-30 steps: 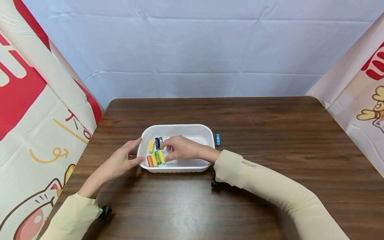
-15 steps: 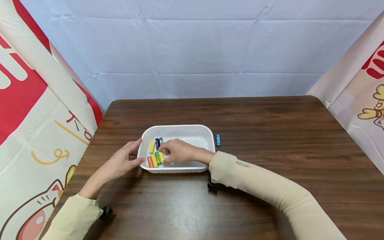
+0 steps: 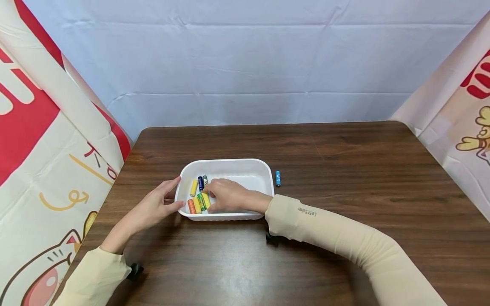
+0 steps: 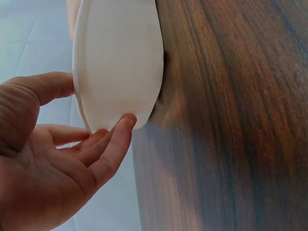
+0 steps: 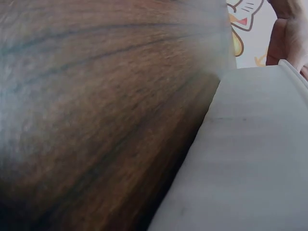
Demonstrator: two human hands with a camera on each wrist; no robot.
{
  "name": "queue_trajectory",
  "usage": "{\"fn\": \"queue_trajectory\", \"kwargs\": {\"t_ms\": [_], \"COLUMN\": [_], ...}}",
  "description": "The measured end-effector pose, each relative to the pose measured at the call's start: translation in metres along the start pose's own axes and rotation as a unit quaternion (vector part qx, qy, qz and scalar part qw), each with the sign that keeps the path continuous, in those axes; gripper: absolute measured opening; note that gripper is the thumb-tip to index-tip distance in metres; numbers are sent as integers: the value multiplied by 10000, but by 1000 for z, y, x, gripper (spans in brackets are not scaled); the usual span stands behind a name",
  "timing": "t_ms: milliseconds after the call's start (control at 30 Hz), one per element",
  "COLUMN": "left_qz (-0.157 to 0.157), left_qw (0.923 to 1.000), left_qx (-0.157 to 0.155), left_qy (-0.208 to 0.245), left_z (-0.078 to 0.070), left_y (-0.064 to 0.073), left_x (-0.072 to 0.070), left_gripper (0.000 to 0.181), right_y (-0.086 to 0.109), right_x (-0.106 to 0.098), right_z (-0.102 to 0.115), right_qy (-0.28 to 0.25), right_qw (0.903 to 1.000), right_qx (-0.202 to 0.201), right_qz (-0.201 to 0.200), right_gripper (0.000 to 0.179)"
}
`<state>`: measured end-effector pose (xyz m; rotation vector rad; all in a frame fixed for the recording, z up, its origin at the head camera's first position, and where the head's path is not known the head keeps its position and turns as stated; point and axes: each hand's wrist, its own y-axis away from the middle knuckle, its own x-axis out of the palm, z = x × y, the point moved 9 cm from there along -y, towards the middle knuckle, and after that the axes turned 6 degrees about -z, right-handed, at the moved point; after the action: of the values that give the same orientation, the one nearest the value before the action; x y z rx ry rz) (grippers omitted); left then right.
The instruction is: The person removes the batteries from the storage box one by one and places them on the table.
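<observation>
A white plastic tray (image 3: pixel 249 170) stands on the table with small batteries in its left end. My left hand (image 3: pixel 155 204) holds that end, thumb and fingers spread across it; the left wrist view shows the thumb at the rim and fingertips (image 4: pixel 126 120) against the outer wall. Inside the tray, my right hand (image 3: pixel 231 195) pinches a yellow battery (image 3: pixel 206 199) between thumb and index finger. This battery lies alongside a green battery (image 3: pixel 201 201), another yellow one (image 3: pixel 197 205) and an orange battery (image 3: pixel 192 206). Behind them lie a yellow, a dark blue (image 3: pixel 200 183) and a dark grey battery (image 3: pixel 205 180).
On the table, just right of the tray, lies a light blue battery (image 3: pixel 277 178). The brown wooden table (image 3: pixel 344 170) extends around the tray. A pale cloth (image 3: pixel 252 63) hangs behind it, with printed cloths at both sides.
My right hand has shifted slightly left and toward me, and the yellow battery now sits closer against the green one. The left hand stays at the tray's end.
</observation>
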<state>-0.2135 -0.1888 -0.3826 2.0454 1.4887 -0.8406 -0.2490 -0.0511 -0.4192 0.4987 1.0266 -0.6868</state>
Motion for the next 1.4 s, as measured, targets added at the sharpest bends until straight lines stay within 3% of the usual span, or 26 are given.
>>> {"fn": "queue_trajectory", "kwargs": {"t_ms": [367,700,1033,1400], "left_qz": [0,31,38,-26], "left_qw": [10000,10000,9999,10000], "left_qx": [8,-47,-161,23], "left_qy": [-12,68,40,14], "left_z": [0,2,2,3], "left_y": [1,0,1,1], "left_x": [0,0,0,-1], "left_gripper": [74,74,75,74], "right_y": [2,4,29,67], "right_x": [-4,-16,-76,-144], "right_z": [4,-1,2,-14], "right_qy": [401,-21,-177,-569], "right_qw": [9986,9997,9955,9865], "right_qx": [-276,-143,-421,-437], "right_qz": [-190,-175,-825,-1469], "right_gripper": [32,27,29,30]}}
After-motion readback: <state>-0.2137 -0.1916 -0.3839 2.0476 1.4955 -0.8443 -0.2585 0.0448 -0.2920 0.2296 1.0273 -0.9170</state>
